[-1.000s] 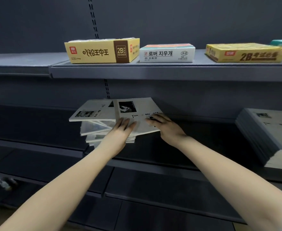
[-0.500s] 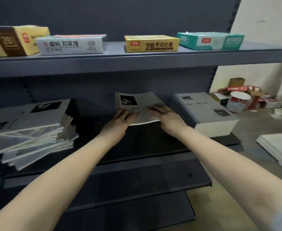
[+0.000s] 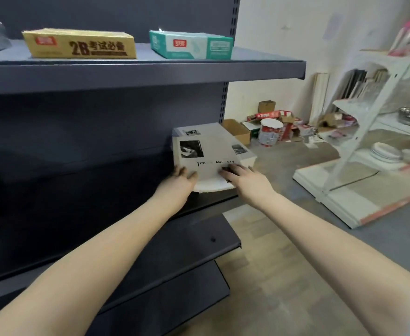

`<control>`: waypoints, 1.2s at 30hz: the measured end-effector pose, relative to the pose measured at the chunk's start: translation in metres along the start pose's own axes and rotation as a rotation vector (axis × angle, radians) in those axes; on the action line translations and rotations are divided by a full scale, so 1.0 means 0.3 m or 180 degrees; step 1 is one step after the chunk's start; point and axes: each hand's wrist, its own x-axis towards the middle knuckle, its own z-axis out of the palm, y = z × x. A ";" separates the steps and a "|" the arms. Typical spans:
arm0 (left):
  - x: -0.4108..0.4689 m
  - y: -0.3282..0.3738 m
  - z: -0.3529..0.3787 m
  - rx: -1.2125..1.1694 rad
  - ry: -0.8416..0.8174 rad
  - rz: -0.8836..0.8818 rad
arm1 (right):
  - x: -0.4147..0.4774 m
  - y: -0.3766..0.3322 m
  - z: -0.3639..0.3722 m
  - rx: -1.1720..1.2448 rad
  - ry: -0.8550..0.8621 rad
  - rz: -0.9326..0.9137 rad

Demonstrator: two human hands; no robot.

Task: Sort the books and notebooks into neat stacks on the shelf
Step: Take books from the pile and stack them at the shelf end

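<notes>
A white notebook [image 3: 206, 154] with a black photo and the words "Time Memory" on its cover lies over the neat stack of matching notebooks [image 3: 246, 158] at the right end of the dark middle shelf [image 3: 208, 202]. My left hand [image 3: 181, 177] holds its near left corner, fingers on the cover. My right hand [image 3: 239, 173] holds the near right edge the same way. The thumbs are hidden under the notebook. Its near edge overhangs the stack toward me.
On the upper shelf [image 3: 150, 73] stand a yellow 2B box [image 3: 78, 46] and a teal box [image 3: 191, 44]. To the right stands a white rack [image 3: 368, 141] with plates. Cartons and a red-and-white bucket [image 3: 270, 132] lie on the floor behind.
Both hands have carried the notebook rightward from the untidy pile on the left to above the neat stack at the shelf's right end. The view has swung right with them.
</notes>
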 end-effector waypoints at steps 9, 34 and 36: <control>0.106 0.102 0.020 -0.0193 0.0014 -0.0176 | -0.011 0.056 0.049 0.0103 -0.0277 0.0645; 0.364 0.212 0.054 -0.0561 0.0123 -0.0738 | 0.194 0.207 0.063 0.0458 -0.0433 0.1189; 0.381 0.203 0.056 -0.0578 0.0146 -0.0734 | 0.207 0.213 0.073 0.0369 -0.0493 0.1112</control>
